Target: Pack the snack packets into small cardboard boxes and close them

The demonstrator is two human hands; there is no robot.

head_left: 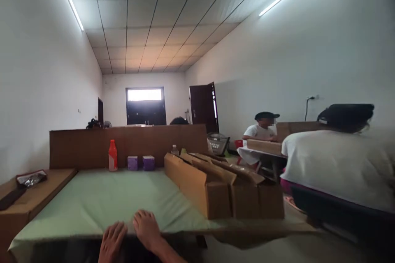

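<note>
At the front edge of the table, my left hand [112,241] rests with its fingers stretched forward and a little apart. Close to its right lies my right hand [146,227], palm down on the pale green tablecloth [120,195], fingers loosely bent. Neither hand shows anything in it. Toward the back of the cloth stand a red bottle [112,156] and two small purple boxes, the left box [132,163] and the right box [148,163]. Long open cardboard boxes [197,185] lie side by side to the right of my hands.
A cardboard panel [92,148] stands along the table's back edge, with a clear bottle [175,150] near its right part. On the left, a carton [52,187] carries a plastic packet [32,178]. Two people sit at the right, the nearer person [336,164] with their back to me.
</note>
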